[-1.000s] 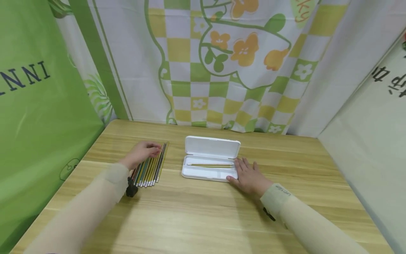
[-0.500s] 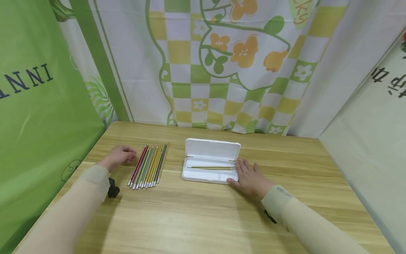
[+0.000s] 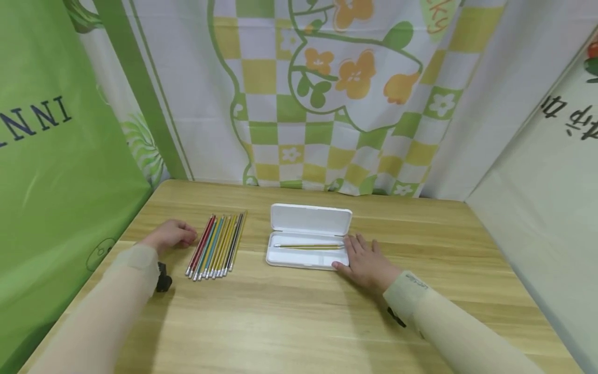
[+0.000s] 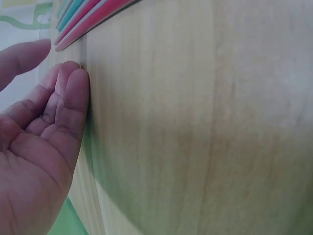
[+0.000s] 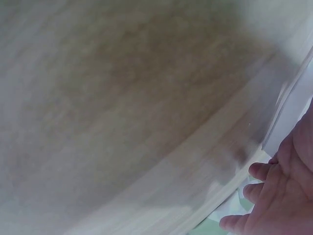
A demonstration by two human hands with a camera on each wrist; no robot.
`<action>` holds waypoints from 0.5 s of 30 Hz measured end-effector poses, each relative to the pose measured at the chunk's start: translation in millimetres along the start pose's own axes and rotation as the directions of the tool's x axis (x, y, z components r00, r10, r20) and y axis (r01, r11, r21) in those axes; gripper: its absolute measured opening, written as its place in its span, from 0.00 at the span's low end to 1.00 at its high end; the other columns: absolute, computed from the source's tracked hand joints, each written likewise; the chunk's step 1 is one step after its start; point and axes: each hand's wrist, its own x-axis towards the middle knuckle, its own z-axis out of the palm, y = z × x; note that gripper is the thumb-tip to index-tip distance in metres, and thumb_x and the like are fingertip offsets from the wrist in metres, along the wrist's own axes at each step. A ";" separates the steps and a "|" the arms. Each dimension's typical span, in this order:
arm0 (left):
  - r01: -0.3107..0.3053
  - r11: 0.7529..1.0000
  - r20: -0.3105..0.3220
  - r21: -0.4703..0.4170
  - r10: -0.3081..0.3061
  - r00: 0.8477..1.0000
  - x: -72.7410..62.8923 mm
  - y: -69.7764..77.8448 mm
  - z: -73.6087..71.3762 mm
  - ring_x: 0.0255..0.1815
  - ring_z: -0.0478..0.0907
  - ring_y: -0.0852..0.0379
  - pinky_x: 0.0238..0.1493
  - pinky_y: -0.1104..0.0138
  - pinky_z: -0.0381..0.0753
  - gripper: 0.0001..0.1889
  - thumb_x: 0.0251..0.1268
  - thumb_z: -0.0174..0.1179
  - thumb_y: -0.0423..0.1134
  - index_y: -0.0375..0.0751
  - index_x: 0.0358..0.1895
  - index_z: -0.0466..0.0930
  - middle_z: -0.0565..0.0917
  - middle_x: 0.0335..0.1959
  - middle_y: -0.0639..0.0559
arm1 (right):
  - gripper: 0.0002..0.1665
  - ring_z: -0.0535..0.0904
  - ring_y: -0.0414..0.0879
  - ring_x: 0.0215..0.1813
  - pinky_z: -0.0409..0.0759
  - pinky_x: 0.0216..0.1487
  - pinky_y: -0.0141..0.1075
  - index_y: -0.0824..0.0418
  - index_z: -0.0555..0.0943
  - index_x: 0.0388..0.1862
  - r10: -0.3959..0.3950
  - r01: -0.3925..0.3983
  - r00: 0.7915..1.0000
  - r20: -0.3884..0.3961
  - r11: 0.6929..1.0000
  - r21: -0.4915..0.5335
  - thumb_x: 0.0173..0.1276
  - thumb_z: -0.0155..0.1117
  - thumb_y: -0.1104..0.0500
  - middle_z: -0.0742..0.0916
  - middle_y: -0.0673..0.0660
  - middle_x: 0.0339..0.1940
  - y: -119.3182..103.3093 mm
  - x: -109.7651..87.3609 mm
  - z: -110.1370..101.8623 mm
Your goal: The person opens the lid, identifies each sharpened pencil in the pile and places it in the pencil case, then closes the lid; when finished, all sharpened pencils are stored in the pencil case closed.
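Observation:
My left hand is just left of a row of pencils in red, teal, yellow and black, their eraser ends toward me. In the left wrist view the fingers of that hand are loosely bent, thumb apart, with nothing between them; red and teal pencils lie beyond the fingertips. A white pencil case stands with its lid raised, and a couple of yellow-and-black pencils lie in its tray. Fingers spread, my right hand rests against the case's right end; the right wrist view catches this hand partly.
The wooden table carries the case and pencils. Behind it hangs a checked, flowered curtain. A green cloth borders the left side, and a pale panel the right.
My left hand has moved left off the pencils to the table beside them, uncovering the red ones. The right hand keeps its place at the case.

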 end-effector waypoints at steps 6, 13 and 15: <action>0.006 0.997 0.020 0.078 -0.008 1.000 0.0 2.5 -0.2 0.39 0.80 0.55 0.45 0.64 0.82 0.16 0.68 0.62 0.32 0.20 0.50 0.77 0.84 0.40 0.44 | 0.56 0.46 0.72 0.81 0.42 0.76 0.69 0.78 0.49 0.80 -0.006 0.006 1.000 0.028 1.000 0.011 0.82 0.35 0.30 0.55 0.75 0.82 -4.2 -3.0 -3.7; 0.007 0.985 0.003 0.175 -0.008 1.000 6.5 4.6 1.2 0.38 0.78 0.53 0.44 0.63 0.78 0.11 0.64 0.65 0.36 0.29 0.41 0.81 0.83 0.33 0.47 | 0.56 0.45 0.70 0.82 0.39 0.78 0.66 0.78 0.48 0.80 -0.011 0.011 1.000 0.004 1.000 -0.015 0.81 0.33 0.29 0.53 0.75 0.82 -1.5 -1.9 -2.5; 0.013 0.981 0.001 0.192 -0.014 1.000 8.2 4.4 1.2 0.38 0.77 0.52 0.43 0.63 0.76 0.10 0.64 0.65 0.37 0.31 0.40 0.82 0.83 0.32 0.48 | 0.55 0.45 0.70 0.82 0.39 0.78 0.66 0.78 0.49 0.80 -0.008 0.009 1.000 0.008 1.000 -0.009 0.82 0.35 0.31 0.52 0.75 0.82 -2.5 -1.5 -4.6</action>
